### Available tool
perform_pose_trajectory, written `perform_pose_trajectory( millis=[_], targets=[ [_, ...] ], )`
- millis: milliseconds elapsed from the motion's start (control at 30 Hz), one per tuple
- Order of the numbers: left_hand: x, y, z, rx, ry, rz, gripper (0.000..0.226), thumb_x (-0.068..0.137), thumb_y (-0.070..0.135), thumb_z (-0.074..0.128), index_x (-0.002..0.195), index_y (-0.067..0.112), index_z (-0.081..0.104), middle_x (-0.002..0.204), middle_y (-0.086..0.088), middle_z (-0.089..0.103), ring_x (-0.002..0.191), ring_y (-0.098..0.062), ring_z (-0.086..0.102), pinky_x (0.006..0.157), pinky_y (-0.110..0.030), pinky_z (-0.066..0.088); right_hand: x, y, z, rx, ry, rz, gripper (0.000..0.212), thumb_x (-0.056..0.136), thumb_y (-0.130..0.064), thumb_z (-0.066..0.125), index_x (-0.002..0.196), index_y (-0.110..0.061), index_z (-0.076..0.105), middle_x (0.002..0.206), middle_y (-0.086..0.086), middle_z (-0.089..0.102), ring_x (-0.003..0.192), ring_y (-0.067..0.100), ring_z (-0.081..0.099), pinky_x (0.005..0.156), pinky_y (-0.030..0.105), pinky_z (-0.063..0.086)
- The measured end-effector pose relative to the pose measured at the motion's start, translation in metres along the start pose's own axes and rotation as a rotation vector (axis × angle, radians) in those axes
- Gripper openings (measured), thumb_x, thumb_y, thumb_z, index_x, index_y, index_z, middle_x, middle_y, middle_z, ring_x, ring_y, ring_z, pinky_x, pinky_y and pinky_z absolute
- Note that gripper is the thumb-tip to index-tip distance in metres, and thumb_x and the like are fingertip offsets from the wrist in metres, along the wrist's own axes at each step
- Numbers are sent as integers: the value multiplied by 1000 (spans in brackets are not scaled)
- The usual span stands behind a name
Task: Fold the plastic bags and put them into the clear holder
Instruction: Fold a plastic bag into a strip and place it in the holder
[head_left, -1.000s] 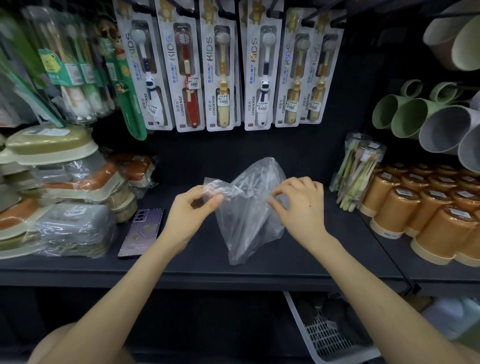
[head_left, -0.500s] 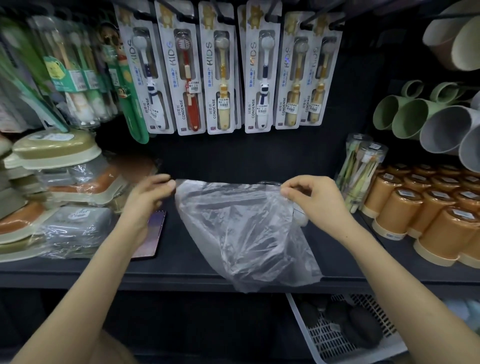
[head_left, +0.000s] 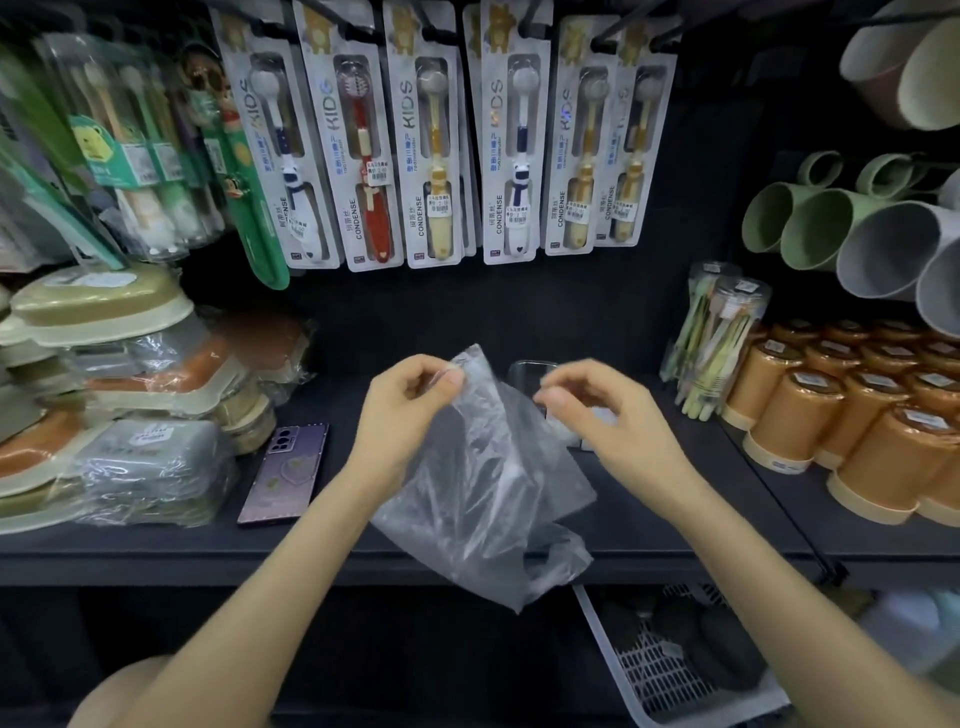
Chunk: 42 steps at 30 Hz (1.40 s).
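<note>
A thin clear plastic bag (head_left: 483, 514) hangs over the front of the dark shelf (head_left: 675, 519), creased and loosely doubled. My left hand (head_left: 405, 410) pinches its upper left corner between thumb and fingers. My right hand (head_left: 602, 415) pinches the other top edge a short way to the right. Behind the two hands, the rim of a clear holder (head_left: 530, 371) shows on the shelf; most of it is hidden by the bag and my right hand.
A purple phone (head_left: 285, 473) lies on the shelf to the left, beside stacked wrapped soap boxes (head_left: 130, 405). Orange cups (head_left: 857, 415) and a tube of toothbrushes (head_left: 722, 343) stand at the right. Carded kids' toothbrushes (head_left: 431, 145) hang above. A white basket (head_left: 670, 670) sits below.
Half a second ago the bag was stretched wide between my hands. Both hands have since come together at the middle, bringing the top corners close and doubling the bag.
</note>
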<state>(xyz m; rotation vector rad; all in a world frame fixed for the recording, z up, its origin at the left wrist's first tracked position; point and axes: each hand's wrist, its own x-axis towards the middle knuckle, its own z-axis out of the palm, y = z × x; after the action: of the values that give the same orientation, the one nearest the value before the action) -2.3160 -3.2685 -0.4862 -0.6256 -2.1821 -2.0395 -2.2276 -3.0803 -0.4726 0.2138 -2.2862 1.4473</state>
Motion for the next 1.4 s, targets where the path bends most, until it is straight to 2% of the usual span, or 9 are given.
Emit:
perform_pose_trajectory(
  millis=[167,267,467,700,900,1067,1133,1233,1400],
  targets=[
    [11,-18,-19,-234,161,-154,14,90,14,64,79,18,72,87,-11,54,85,-24,47,79,-35,40,-27,34,5,-124,-186,60,35,70,-60,67,101,-42,64,106,-26,62,110,-6,52,91,4,33],
    [14,-26,-26,-318,195,-213,21,90,16,65,73,23,75,92,-13,51,90,-25,44,83,-39,36,-24,45,13,-214,-199,90,39,73,-47,77,103,-56,54,104,-26,59,112,-7,45,97,11,30],
    [10,-31,-33,-408,244,-289,17,90,14,64,77,17,74,82,-1,68,89,-22,59,87,-36,42,-10,58,38,-344,-209,28,13,80,-35,74,79,-41,63,89,-21,59,98,0,45,102,35,30],
    [17,-42,-61,-483,390,-273,17,93,15,61,79,23,68,83,9,67,82,-6,61,77,-22,48,-15,64,11,-127,-254,151,24,75,-30,79,59,-39,64,95,-19,66,103,3,55,95,22,37],
    [22,-53,-72,-413,461,-275,13,93,17,62,84,23,67,87,8,67,80,-4,62,71,-18,51,-12,71,-13,326,-210,275,20,66,-27,79,65,-13,65,72,8,68,74,15,65,74,18,49],
    [29,-69,-66,-276,537,-285,15,96,21,58,83,23,64,76,7,58,69,-7,53,66,-19,47,3,79,-6,368,-222,439,17,72,-9,74,84,-10,62,59,-3,54,60,13,54,56,17,47],
    [33,-76,-67,-227,551,-278,13,98,20,56,86,19,62,73,6,54,65,-5,49,61,-15,45,10,87,-5,319,-203,509,18,76,-13,72,94,-14,69,66,-4,62,68,14,57,60,16,47],
    [41,-86,-66,-156,555,-281,8,98,18,55,94,13,60,71,5,51,59,-2,44,51,-8,40,23,102,-4,214,-203,579,21,85,-24,68,106,-21,72,104,-3,72,98,10,62,80,18,43],
    [63,-106,-63,-89,528,-393,11,97,19,56,93,9,60,68,-1,51,57,-10,45,56,-21,40,46,122,-3,111,-172,644,21,93,-22,60,112,-22,67,103,-13,66,86,-3,56,66,9,39]
  ],
)
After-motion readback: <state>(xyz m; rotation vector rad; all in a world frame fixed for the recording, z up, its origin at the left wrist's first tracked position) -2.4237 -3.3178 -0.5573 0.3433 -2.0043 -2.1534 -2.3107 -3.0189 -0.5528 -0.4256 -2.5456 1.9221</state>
